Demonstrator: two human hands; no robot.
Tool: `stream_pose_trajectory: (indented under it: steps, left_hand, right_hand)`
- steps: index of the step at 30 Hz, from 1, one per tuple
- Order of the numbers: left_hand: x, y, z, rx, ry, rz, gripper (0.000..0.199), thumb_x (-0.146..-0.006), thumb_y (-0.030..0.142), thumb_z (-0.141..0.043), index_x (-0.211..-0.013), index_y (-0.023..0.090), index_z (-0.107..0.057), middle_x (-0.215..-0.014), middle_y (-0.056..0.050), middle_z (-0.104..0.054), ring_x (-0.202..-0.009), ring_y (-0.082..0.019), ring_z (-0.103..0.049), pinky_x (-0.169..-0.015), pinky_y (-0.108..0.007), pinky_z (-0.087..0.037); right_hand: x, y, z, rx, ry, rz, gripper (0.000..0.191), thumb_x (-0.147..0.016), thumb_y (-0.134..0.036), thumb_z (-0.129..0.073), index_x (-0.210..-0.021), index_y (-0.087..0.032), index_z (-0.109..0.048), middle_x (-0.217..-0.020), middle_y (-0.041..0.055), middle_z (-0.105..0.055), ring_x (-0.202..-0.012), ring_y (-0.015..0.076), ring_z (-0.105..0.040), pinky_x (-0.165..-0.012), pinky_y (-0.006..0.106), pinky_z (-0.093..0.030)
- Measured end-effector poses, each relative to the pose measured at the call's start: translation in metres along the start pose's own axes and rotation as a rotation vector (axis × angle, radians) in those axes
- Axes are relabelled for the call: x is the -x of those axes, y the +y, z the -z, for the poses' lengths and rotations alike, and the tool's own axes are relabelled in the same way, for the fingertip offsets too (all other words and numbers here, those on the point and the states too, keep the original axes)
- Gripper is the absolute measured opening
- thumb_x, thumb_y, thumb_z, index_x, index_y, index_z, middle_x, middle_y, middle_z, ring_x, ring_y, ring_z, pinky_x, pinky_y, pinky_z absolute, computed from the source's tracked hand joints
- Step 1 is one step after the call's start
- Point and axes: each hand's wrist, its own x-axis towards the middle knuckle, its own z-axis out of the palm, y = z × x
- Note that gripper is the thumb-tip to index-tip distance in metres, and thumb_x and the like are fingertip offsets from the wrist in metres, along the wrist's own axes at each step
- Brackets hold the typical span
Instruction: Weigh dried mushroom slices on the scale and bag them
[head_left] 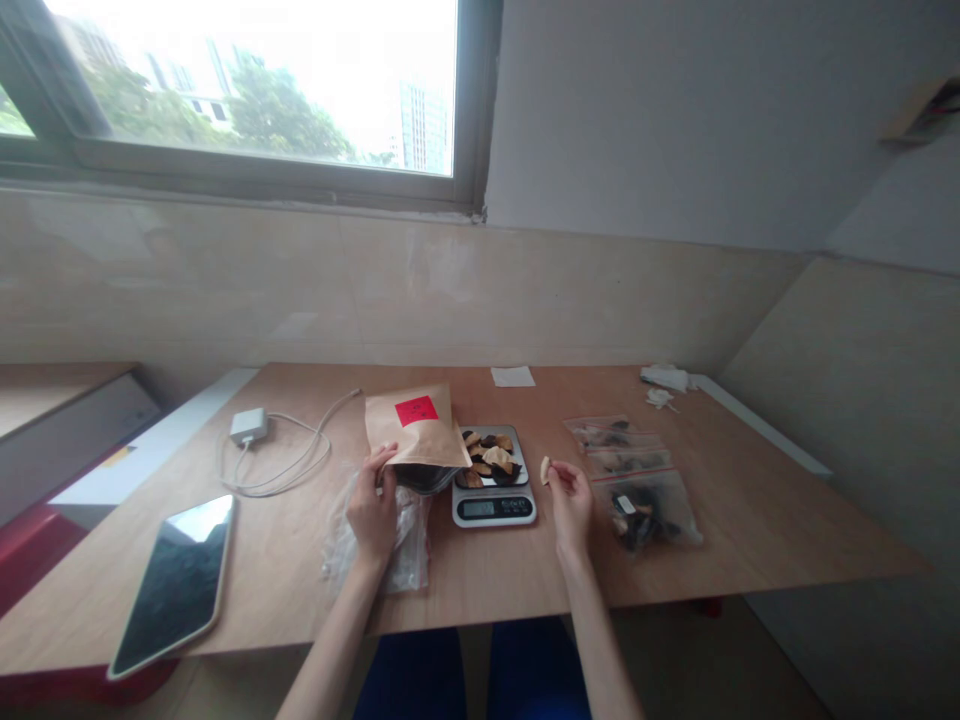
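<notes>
My left hand [373,505] grips the edge of a brown paper pouch [420,440] with a red label; its dark opening faces me. Beside it, a digital kitchen scale [460,495] carries several pale and dark dried slices [495,458] on its platform. The digits on its display are too blurred to read. Just right of the scale, my right hand [570,497] pinches one small pale dried slice [545,470] between thumb and fingertips. Under my left wrist lies a heap of clear plastic bags [409,545].
Zip bags [652,505] holding dark dried pieces lie at the right. A tablet [176,580], a white charger [249,426] and its cable are on the left. White paper [513,377] and crumpled tissue [664,378] lie along the back of the wooden table [765,530].
</notes>
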Motion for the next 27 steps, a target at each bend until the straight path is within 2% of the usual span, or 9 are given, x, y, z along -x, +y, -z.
stream_pose_trajectory:
  steps: [7, 21, 27]
  left_hand:
    - [0.001, -0.003, -0.001, -0.006, 0.005, -0.008, 0.023, -0.088, 0.029, -0.041, -0.101, 0.020, -0.058, -0.109, -0.007, -0.065, -0.106, -0.018, -0.058, -0.085, -0.030, -0.046]
    - [0.002, -0.004, -0.001, 0.010, 0.007, 0.005, 0.023, -0.088, 0.028, -0.041, -0.100, 0.019, -0.057, -0.109, -0.007, -0.065, -0.105, -0.018, -0.058, -0.086, -0.032, -0.045]
    - [-0.003, 0.003, 0.002, 0.013, 0.021, 0.059, 0.025, -0.088, 0.032, -0.040, -0.100, 0.020, -0.057, -0.108, -0.007, -0.065, -0.099, -0.018, -0.061, -0.080, -0.030, -0.046]
  right_hand:
    - [0.005, 0.013, 0.019, 0.050, 0.001, 0.000, 0.037, -0.062, -0.048, -0.066, -0.077, -0.016, -0.056, -0.076, 0.0045, -0.061, -0.066, 0.0157, -0.057, -0.063, 0.029, -0.045]
    - [0.010, 0.010, 0.022, 0.074, -0.014, -0.021, 0.036, -0.065, -0.048, -0.066, -0.079, -0.015, -0.057, -0.075, 0.0036, -0.061, -0.061, 0.0140, -0.055, -0.058, 0.026, -0.043]
    - [0.009, 0.012, 0.022, 0.049, -0.029, -0.002, 0.037, -0.066, -0.050, -0.064, -0.079, -0.016, -0.057, -0.073, 0.0029, -0.062, -0.059, 0.0135, -0.055, -0.059, 0.026, -0.044]
